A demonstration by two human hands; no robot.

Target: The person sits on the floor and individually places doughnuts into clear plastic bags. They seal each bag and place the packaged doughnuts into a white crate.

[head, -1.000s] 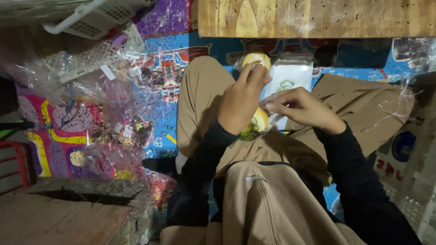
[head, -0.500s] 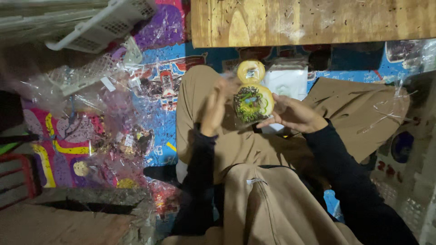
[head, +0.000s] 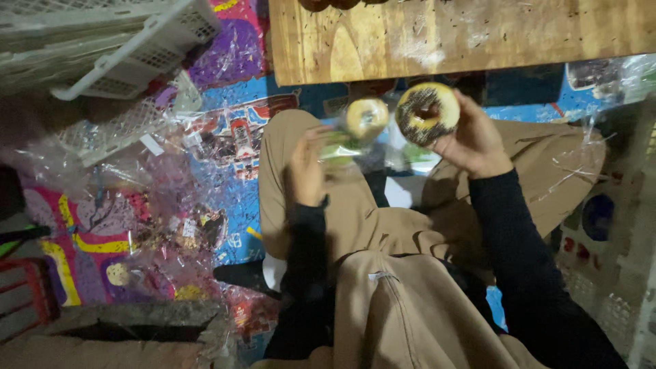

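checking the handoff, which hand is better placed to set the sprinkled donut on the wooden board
Right. The right hand already holds the sprinkled donut just below the wooden board; the left hand is busy with the plastic wrapper.

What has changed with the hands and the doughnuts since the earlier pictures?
The right hand has lifted the chocolate-sprinkled doughnut up and to the right, away from the left hand. The left hand now holds a clear wrapper near the pale doughnut. The wooden board and white basket stayed in place.
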